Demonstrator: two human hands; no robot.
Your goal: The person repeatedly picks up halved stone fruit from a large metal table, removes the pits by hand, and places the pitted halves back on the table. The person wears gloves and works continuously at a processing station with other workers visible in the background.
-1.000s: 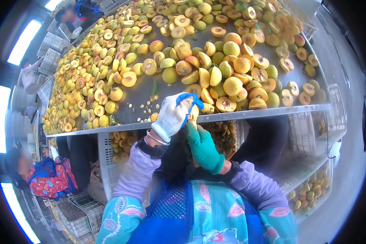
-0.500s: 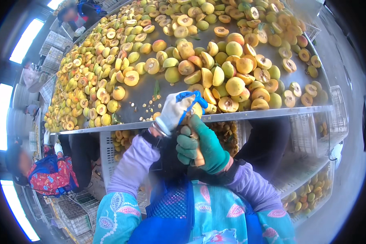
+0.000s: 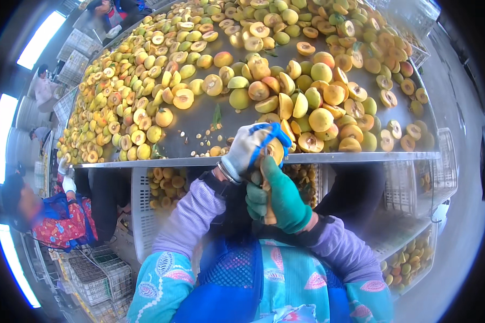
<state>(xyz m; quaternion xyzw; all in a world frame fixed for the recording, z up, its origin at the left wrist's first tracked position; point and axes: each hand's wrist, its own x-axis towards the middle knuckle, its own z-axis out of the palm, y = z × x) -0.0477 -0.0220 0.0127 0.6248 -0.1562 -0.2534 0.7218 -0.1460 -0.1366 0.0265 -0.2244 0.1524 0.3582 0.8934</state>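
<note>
My left hand (image 3: 246, 151), in a white glove with blue on its fingers, grips a yellow peach half (image 3: 276, 150) at the table's front edge. My right hand (image 3: 281, 195), in a green glove, is closed round a tool with a tan handle (image 3: 270, 216), whose lower end sticks out below the fist. The tool's upper end meets the peach half, but its tip is hard to make out. Just beyond my hands lies a heap of whole and halved peaches (image 3: 321, 119) on the metal table (image 3: 191, 119). Small pale pits (image 3: 203, 141) lie to the left of my left hand.
The table's metal rim (image 3: 361, 157) runs across in front of me. Below it stand a white crate of peach halves (image 3: 167, 185) and a crate at lower right (image 3: 407, 264). A person in a red patterned top (image 3: 64, 223) works at my left; others are farther off.
The view has shifted a little, so the table and heap sit farther right. Both hands stay together on the peach half, whose side now shows more clearly between the blue fingers.
</note>
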